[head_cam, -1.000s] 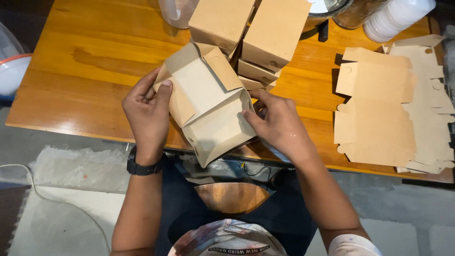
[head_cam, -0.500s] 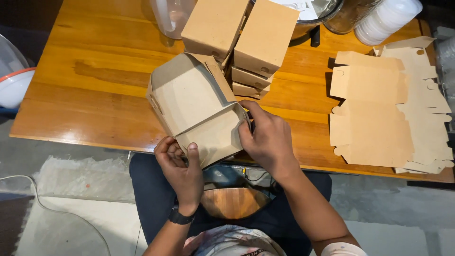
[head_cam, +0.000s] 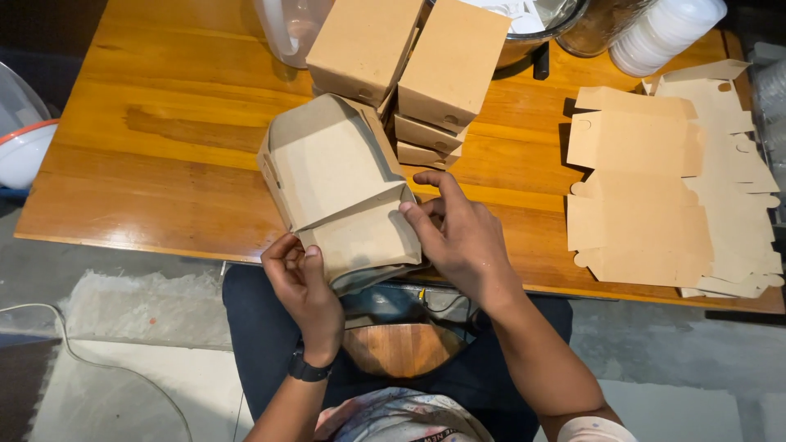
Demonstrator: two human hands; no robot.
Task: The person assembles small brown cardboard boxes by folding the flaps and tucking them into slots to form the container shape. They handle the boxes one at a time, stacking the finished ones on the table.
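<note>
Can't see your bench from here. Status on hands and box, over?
Left hand grips open box at near corner. Right hand fingers press its side flap. Folded boxes close behind.
</note>
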